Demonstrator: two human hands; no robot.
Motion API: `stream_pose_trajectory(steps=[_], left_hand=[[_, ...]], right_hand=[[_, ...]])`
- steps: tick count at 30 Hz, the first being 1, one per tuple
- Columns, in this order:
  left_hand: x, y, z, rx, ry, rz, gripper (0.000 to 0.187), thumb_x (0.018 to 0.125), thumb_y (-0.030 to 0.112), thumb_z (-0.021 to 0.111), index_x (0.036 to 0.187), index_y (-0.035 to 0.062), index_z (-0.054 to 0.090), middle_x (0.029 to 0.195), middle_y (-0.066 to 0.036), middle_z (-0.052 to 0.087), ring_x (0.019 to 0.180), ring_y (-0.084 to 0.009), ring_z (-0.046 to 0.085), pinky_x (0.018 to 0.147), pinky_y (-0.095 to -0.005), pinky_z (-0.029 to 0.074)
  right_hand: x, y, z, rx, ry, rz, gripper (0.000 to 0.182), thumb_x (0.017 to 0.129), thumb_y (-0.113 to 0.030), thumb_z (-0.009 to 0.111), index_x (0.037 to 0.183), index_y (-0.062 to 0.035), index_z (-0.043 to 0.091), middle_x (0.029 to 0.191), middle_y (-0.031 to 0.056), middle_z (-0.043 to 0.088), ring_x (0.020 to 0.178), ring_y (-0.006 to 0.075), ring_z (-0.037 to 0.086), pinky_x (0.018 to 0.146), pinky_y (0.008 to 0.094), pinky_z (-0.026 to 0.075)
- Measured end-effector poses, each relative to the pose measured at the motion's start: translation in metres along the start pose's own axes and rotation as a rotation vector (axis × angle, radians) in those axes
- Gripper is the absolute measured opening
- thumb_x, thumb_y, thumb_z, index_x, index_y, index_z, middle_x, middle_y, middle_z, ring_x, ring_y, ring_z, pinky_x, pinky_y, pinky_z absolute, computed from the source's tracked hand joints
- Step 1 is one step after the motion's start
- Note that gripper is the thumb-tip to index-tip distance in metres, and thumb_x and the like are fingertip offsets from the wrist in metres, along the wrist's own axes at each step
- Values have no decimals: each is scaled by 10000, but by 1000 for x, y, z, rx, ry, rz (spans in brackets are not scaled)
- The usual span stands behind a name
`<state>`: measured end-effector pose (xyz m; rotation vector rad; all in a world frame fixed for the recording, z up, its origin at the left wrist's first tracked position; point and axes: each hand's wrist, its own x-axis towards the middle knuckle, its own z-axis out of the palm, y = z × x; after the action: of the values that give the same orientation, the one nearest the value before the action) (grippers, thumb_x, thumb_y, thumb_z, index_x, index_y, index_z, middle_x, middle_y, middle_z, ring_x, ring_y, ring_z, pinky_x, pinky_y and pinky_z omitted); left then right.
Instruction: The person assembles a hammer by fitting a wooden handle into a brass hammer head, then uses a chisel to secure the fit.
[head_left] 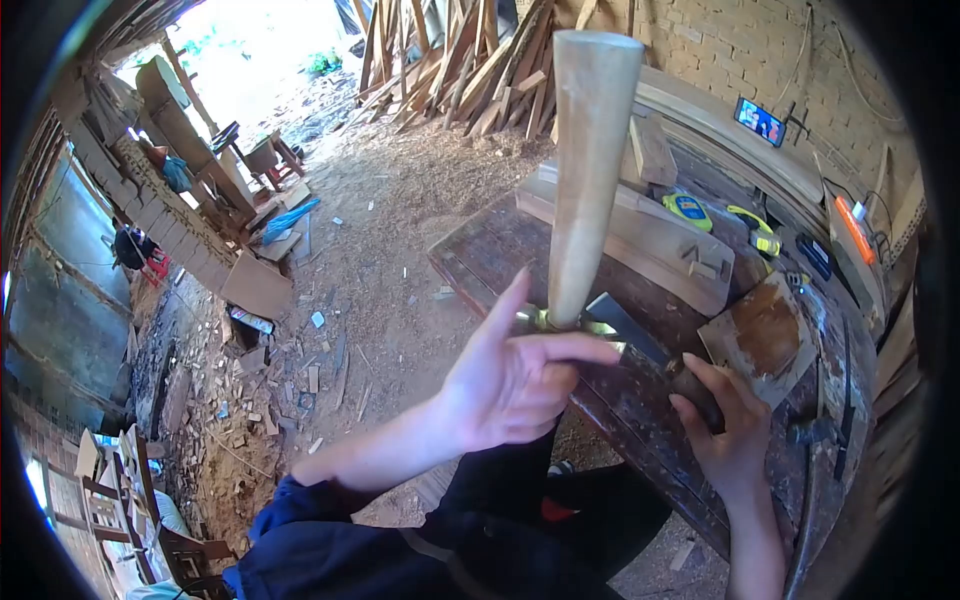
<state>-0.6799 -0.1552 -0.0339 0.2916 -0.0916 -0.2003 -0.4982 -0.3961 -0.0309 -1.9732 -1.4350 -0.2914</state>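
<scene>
My left hand (pixel 515 385) is beside a tall tapered wooden handle (pixel 590 170) that stands upright, a shiny brass-coloured piece (pixel 545 319) at its foot. Thumb and index finger are stretched apart, the other fingers loosely curled, and nothing shows in the palm. The index fingertip reaches close to a flat grey blade (pixel 630 328) at the bench edge. My right hand (pixel 728 420) has thumb and fingers around the dark rounded handle (pixel 697 392) in line with that blade, which looks like a chisel. Its far side is hidden by the fingers.
On the dark workbench (pixel 480 255) lie a long wooden block (pixel 640 235), a brown-stained board (pixel 765 335) and a tape measure (pixel 687 211). A lit phone (pixel 760 122) stands behind. Planks (pixel 470 70) lean at the back; wood scraps litter the ground.
</scene>
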Motion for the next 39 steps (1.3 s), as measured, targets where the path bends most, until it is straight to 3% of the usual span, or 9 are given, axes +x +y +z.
stream_pose_trajectory(steps=[7, 8, 12, 19, 20, 25, 30, 34, 39], left_hand=[[49, -24, 3, -364, -13, 379, 735, 1083, 637, 374, 1444, 18, 532, 834, -11, 578, 579, -124, 560, 541, -272, 505], [53, -23, 1, -241, -1, 449, 653, 1092, 546, 447, 1422, -13, 520, 1077, -78, 687, 858, -185, 719, 772, -301, 628], [55, -21, 9, -443, 39, 430, 545, 1074, 375, 537, 1388, -70, 531, 1389, -178, 660, 1240, -279, 680, 1127, -388, 538], [56, -39, 6, -107, 397, 565, 388, 975, 257, 558, 1236, -23, 623, 1234, -161, 726, 1276, -314, 649, 1147, -435, 507], [56, -36, -3, -150, 245, 573, 263, 925, 196, 555, 1093, 5, 621, 1004, -95, 712, 1100, -275, 682, 1002, -413, 557], [44, -16, 1, -96, -61, 346, 175, 839, 161, 513, 961, 37, 533, 734, -23, 465, 539, -165, 476, 603, -319, 490], [60, -18, 12, 822, 456, 492, 454, 1081, 432, 482, 850, 44, 528, 632, -42, 489, 430, -171, 554, 440, -297, 488], [65, -19, 6, 994, 468, 728, 412, 1037, 413, 667, 1029, 23, 536, 611, -62, 555, 444, -163, 595, 437, -280, 508], [64, -16, 25, 895, 416, 852, 403, 1065, 411, 587, 1132, 50, 420, 727, -96, 558, 412, -198, 585, 360, -297, 510]], right_hand=[[-1, 0, -1, -7, -4, 3, 408, 876, -183, 813, 1266, -120, 710, 1051, 114, 742, 923, 323, 742, 784, 409, 582], [-1, 0, -1, -7, -3, 2, 407, 875, -182, 814, 1264, -120, 711, 1051, 112, 742, 922, 322, 741, 783, 410, 582], [-2, 3, -2, -29, 6, 4, 407, 876, -184, 813, 1265, -120, 711, 1055, 106, 742, 925, 317, 741, 784, 408, 582], [-6, 12, -5, -62, 91, 20, 410, 890, -171, 799, 1281, -101, 700, 1093, 129, 741, 991, 328, 734, 840, 410, 577], [-2, 7, -7, -12, 85, 75, 404, 896, -170, 793, 1282, -96, 698, 1102, 133, 742, 1001, 333, 733, 849, 412, 575], [2, 7, -11, 181, 136, 186, 367, 942, -169, 761, 1288, -68, 688, 1133, 152, 741, 1046, 311, 733, 907, 389, 552], [0, 4, -15, 453, 170, 416, 351, 1004, -184, 725, 1336, -87, 668, 1041, 46, 716, 863, 130, 659, 777, 281, 506], [-3, 8, -13, 643, 190, 473, 349, 1050, -169, 652, 1388, -86, 622, 973, 11, 663, 650, 30, 509, 569, 198, 391], [-6, 4, -7, 755, 167, 456, 345, 1066, -159, 614, 1402, -85, 602, 1005, 45, 694, 584, 14, 468, 497, 185, 347]])
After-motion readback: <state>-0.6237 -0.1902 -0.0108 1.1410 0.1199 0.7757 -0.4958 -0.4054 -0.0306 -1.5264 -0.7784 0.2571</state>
